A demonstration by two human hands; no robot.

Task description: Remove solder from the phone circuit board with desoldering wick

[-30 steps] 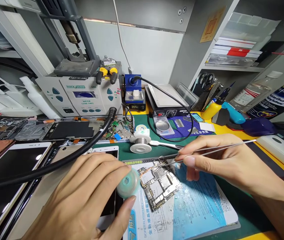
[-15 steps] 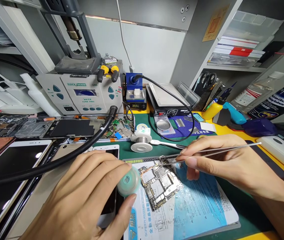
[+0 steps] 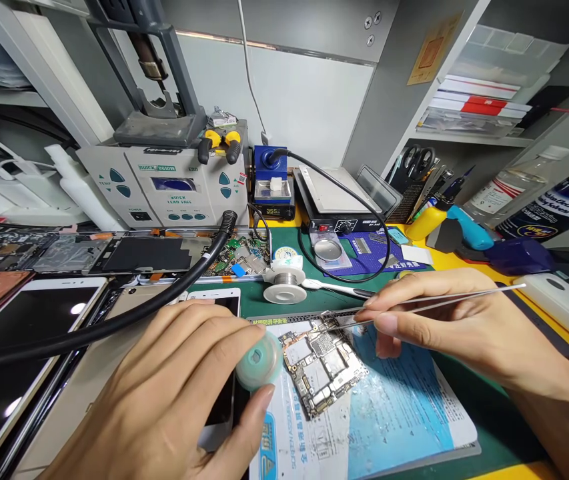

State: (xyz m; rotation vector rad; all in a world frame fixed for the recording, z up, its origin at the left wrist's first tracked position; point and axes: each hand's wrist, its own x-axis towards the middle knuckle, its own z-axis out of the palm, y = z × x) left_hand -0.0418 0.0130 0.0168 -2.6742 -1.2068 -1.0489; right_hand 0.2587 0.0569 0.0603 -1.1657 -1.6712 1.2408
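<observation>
My left hand (image 3: 184, 387) is closed round a small round translucent teal piece with a dimple in its middle (image 3: 258, 360), held between fingers and thumb. It is beside the left edge of a bare phone circuit board (image 3: 325, 367). Between the thumb and fingers of my right hand (image 3: 424, 320) is a pair of metal tweezers (image 3: 444, 298). Their tips reach the board's upper edge; whether they grip anything there is too small to tell. The board lies tilted on a blue and white printed pad (image 3: 389, 427).
A solder spool (image 3: 285, 285) and a white-handled brush (image 3: 329, 287) lie behind the pad. A thick black hose (image 3: 114, 340) crosses on the left over several phones (image 3: 39, 333). Behind stand a hot-air station (image 3: 174, 187), a soldering station (image 3: 271, 180) and a flat heating plate (image 3: 337, 190).
The view has shifted very slightly. Both hands hold nearly the same pose, with the teal piece and tweezers still in them and the board in place.
</observation>
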